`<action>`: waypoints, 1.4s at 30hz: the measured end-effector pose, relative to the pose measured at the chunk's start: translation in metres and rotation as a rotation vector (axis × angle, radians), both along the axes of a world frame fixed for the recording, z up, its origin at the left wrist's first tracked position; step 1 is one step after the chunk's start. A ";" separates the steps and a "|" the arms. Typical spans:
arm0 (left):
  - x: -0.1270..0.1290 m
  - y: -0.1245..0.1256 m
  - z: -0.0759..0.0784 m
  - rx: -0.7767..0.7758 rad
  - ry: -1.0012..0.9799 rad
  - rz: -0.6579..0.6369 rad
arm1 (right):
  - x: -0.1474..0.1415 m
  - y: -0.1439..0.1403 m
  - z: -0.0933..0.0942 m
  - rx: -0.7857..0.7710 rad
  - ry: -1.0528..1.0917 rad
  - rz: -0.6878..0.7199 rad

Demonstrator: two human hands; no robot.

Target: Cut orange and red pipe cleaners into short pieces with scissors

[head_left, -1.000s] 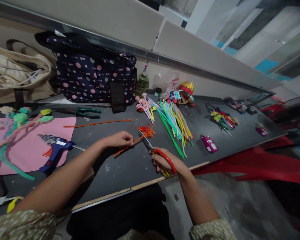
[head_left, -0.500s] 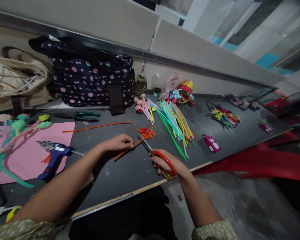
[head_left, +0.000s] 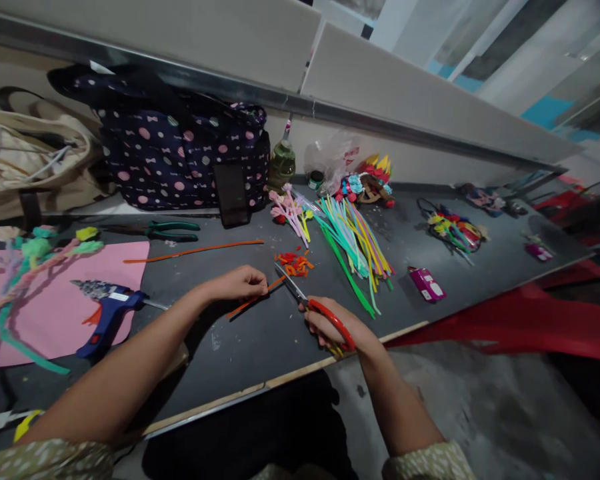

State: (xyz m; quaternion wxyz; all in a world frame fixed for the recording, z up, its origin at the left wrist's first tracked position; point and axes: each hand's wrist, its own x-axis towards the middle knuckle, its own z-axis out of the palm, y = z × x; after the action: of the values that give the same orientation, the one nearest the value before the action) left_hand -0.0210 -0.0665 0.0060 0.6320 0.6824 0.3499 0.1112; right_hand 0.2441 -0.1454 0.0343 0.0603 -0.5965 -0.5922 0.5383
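Back left: a dark polka-dot bag (head_left: 180, 157) beside a beige bag (head_left: 35, 160), a black phone (head_left: 231, 195) leaning on the dotted one.
Left: pink sheet (head_left: 65, 300) bearing a blue glue gun (head_left: 107, 313) and fuzzy stems.
Middle: green-handled pliers (head_left: 167, 231), a long orange strip (head_left: 195, 251).
Right: bundle of coloured sticks (head_left: 355, 243), small magenta box (head_left: 427, 285), green bottle (head_left: 282, 160).

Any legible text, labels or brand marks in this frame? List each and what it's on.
None can be read.
Glue gun: white label, print too blurred.
Pink packet: white patches, too small.
Plastic bag: red marks, blurred.
Scissors, phone: no markings visible.
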 end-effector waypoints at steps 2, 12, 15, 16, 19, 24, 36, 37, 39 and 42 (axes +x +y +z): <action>0.001 0.000 0.001 0.012 0.011 0.002 | 0.000 0.000 -0.001 0.004 -0.011 -0.001; -0.006 -0.001 0.004 0.237 0.223 -0.119 | 0.002 0.002 -0.002 -0.022 -0.029 -0.019; -0.006 -0.001 0.004 0.267 0.227 -0.125 | 0.002 0.003 -0.002 -0.023 -0.042 -0.005; -0.006 -0.001 0.004 0.271 0.227 -0.122 | 0.002 0.004 -0.002 -0.019 -0.048 0.003; -0.005 -0.001 0.006 0.268 0.241 -0.107 | 0.003 0.006 -0.003 -0.008 -0.058 0.017; -0.005 -0.001 0.008 0.258 0.256 -0.111 | 0.000 0.006 -0.005 0.030 -0.068 0.012; -0.013 0.002 0.002 -0.028 0.069 -0.087 | -0.010 -0.012 0.006 0.250 -0.165 0.053; -0.013 0.001 0.003 -0.045 0.058 -0.081 | -0.010 -0.012 0.007 0.316 -0.225 0.079; -0.015 0.000 0.004 -0.072 0.013 -0.064 | -0.010 -0.009 0.006 0.456 -0.392 0.124; -0.016 0.001 0.007 -0.095 -0.095 0.013 | -0.014 -0.005 0.003 0.567 -0.596 0.184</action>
State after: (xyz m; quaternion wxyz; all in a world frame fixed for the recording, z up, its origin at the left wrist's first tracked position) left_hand -0.0372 -0.0651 0.0129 0.6789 0.6433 0.3290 0.1309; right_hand 0.2297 -0.1503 0.0374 -0.0001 -0.6306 -0.7592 0.1611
